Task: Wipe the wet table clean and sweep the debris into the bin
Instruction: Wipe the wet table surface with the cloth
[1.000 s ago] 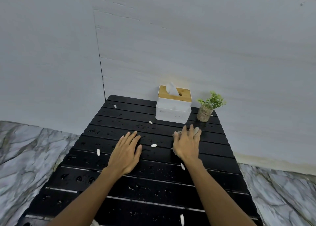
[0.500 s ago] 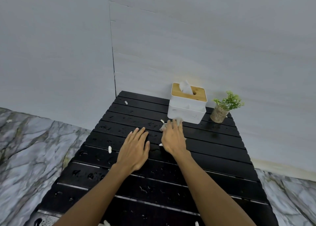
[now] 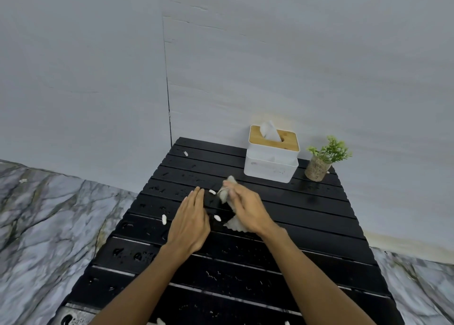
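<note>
R hand (image 3: pixel 248 211) grips crumpled tissue (image 3: pixel 226 192) against wet bench (image 3: pixel 307 216); L hand (image 3: pixel 190 224) lies flat beside it, fingers straight, w/ white bits (image 3: pixel 217 217) between them.

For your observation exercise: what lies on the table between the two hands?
Head view: two white debris bits on the wet black table.

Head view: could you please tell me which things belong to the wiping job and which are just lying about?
Job: table, tissue in the right hand, white debris bits, water drops, left hand resting flat.
Lying about: tissue box, potted plant.
</note>
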The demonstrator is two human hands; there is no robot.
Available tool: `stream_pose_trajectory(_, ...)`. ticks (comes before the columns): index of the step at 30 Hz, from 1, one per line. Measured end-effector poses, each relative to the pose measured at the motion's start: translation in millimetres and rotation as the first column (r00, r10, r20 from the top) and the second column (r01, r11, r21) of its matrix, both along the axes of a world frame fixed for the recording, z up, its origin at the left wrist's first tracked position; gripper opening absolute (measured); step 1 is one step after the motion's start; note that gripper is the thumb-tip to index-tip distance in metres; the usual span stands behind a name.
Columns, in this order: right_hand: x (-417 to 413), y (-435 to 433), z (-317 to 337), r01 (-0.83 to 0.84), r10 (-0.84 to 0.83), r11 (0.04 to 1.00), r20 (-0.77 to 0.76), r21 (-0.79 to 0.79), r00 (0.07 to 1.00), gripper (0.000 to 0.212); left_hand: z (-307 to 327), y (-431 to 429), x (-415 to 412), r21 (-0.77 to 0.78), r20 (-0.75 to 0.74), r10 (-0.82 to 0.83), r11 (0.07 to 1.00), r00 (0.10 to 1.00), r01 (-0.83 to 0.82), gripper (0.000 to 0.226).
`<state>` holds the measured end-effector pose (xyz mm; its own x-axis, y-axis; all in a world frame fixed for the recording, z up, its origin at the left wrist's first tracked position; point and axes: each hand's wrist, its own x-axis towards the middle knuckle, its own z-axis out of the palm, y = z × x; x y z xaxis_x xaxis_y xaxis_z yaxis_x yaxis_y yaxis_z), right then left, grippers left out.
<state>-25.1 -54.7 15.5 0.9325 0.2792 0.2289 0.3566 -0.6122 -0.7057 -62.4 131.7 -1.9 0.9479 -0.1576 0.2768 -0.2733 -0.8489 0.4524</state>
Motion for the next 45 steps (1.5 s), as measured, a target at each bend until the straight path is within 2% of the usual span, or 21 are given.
stream_pose_trajectory(3, -0.3, -17.2, -6.0, 0.201, -0.201, 0.98, -0.022, 0.005, 0.979, 0.036, -2.1, 1.7, 0.2, 0.022, 0.003, 0.007, 1.0, 1.0, -0.007, 0.052)
stream_pose_trajectory(5, 6.7, -15.5, -12.7, 0.289, -0.296, 0.952, -0.057, -0.105, 0.953, 0.039, -4.4, 2.4, 0.8, 0.031, 0.013, 0.016, 0.999, 1.0, -0.017, 0.051)
stream_pose_trajectory(7, 15.5, -1.7, -15.7, 0.305, -0.325, 0.926, -0.059, -0.222, 0.944, 0.04, -6.8, 3.0, 1.8, 0.063, 0.017, 0.03, 0.998, 0.999, -0.031, 0.058)
stream_pose_trajectory(10, 30.5, 26.3, -14.8, 0.285, -0.3, 0.932, -0.036, -0.226, 0.953, 0.041, -10.2, 6.4, 4.1, 0.1, 0.031, 0.033, 0.994, 0.999, -0.036, 0.076)
stream_pose_trajectory(13, 43.4, 46.9, -11.2, 0.178, -0.187, 0.957, -0.018, -0.229, 0.982, 0.044, -10.2, 13.3, 3.6, 0.109, 0.013, 0.025, 0.994, 1.0, -0.026, 0.079)
stream_pose_trajectory(15, 48.8, 52.7, -9.4, 0.057, -0.064, 0.97, -0.024, -0.235, 0.998, 0.043, -9.4, 17.0, 2.3, 0.087, -0.004, 0.026, 0.996, 1.0, -0.026, 0.072)
stream_pose_trajectory(17, 49.0, 52.7, -8.1, -0.055, 0.047, 0.975, -0.043, -0.217, 0.998, 0.04, -7.8, 18.3, 1.2, -0.006, -0.014, 0.025, 1.0, 1.0, -0.025, 0.055)
stream_pose_trajectory(18, 47.4, 51.0, -8.3, -0.105, 0.098, 0.972, -0.042, -0.213, 0.994, 0.039, -6.3, 18.3, 0.1, -0.073, -0.022, 0.024, 0.997, 0.999, -0.025, 0.054)
stream_pose_trajectory(22, 27.2, 42.5, -10.4, -0.261, 0.263, 0.939, -0.022, -0.223, 0.964, 0.035, 0.1, 20.4, -4.6, -0.275, -0.055, 0.024, 0.961, 0.998, -0.039, 0.064)
stream_pose_trajectory(28, -18.3, 19.4, -3.5, -0.361, 0.356, 0.924, -0.06, -0.127, 0.932, 0.031, 2.2, 24.1, -5.1, -0.307, -0.083, 0.009, 0.951, 0.997, -0.034, 0.072)
stream_pose_trajectory(31, -34.1, 6.8, -0.5, -0.302, 0.304, 0.953, -0.132, 0.036, 0.943, 0.028, -1.5, 23.9, -1.3, -0.239, -0.08, 0.02, 0.97, 0.997, -0.038, 0.067)
stream_pose_trajectory(35, -28.9, -18.9, 11.2, 0.002, 0.021, 0.986, -0.13, 0.169, 0.991, 0.026, -6.0, 19.8, 5.1, -0.121, -0.032, 0.016, 0.992, 0.999, -0.019, 0.055)
stream_pose_trajectory(38, -10.8, -35.0, 14.1, 0.221, -0.221, 0.975, -0.02, 0.024, 0.975, 0.03, -10.4, 18.8, 13.6, -0.041, -0.013, -0.012, 0.999, 1.0, 0.012, 0.045)
stream_pose_trajectory(39, -7.9, -35.6, 13.3, 0.248, -0.249, 0.968, -0.04, -0.021, 0.968, 0.031, -10.7, 17.9, 16.9, -0.027, -0.019, -0.017, 1.0, 1.0, 0.017, 0.043)
stream_pose_trajectory(41, -1.5, -33.4, 2.6, 0.234, -0.265, 0.93, -0.077, -0.285, 0.961, 0.041, -8.9, 13.7, 23.9, -0.02, -0.041, -0.019, 1.0, 0.999, 0.018, 0.042)
stream_pose_trajectory(43, 4.6, -31.5, -15.1, 0.203, -0.247, 0.803, -0.003, -0.56, 0.969, 0.062, -5.5, 7.5, 31.0, -0.032, -0.06, -0.018, 0.999, 0.998, 0.016, 0.042)
stream_pose_trajectory(45, 8.4, -34.6, -22.0, 0.233, -0.277, 0.778, 0.015, -0.584, 0.961, 0.065, -1.5, 0.5, 37.7, -0.04, -0.092, -0.018, 0.999, 0.996, 0.014, 0.042)
